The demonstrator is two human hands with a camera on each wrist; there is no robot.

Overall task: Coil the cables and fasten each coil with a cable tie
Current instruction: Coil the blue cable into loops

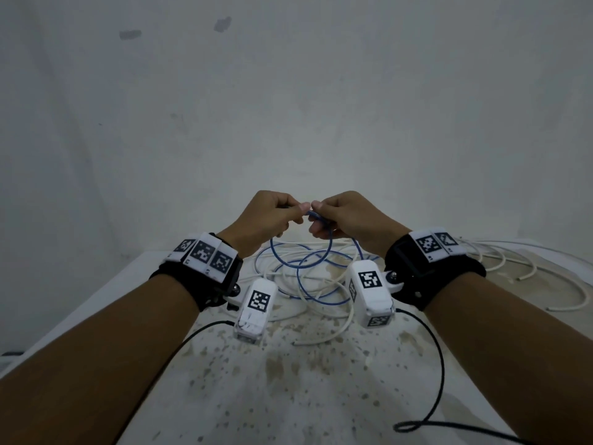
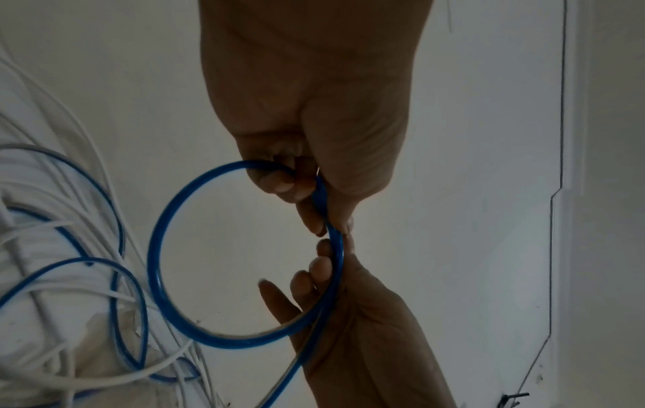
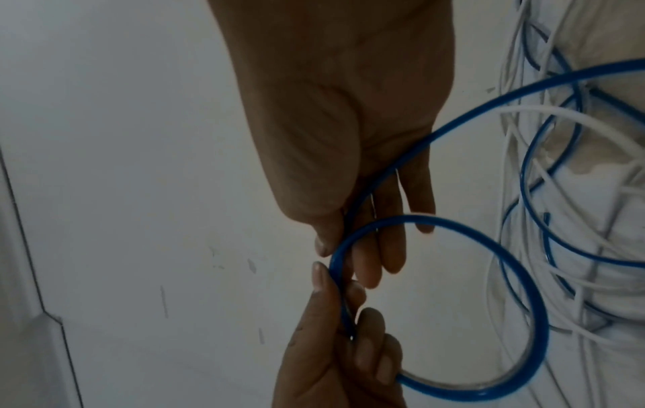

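Pale, blotchy wall fills the far half of the head view, and below it a white bench (image 1: 288,380) speckled with brown stains carries a loose tangle of cables. Both hands are raised above the far part of the bench, thumbs nearly touching. The left hand (image 1: 266,216) has its fingers curled round the blue cable (image 1: 321,252), pinching it between thumb and forefinger. The right hand (image 1: 346,216) pinches the same cable just beside it, its other fingers only loosely bent. Between the two grips the blue cable forms one round loop that hangs toward the bench; the wrist views show this loop (image 2: 167,248) closing at the fingers. From the right hand the rest of the blue cable runs down into wider loops lying among the white cables (image 1: 481,261), which spread to the right. Each wrist wears a black strap with white marker blocks, and thin black leads (image 1: 439,364) trail near.
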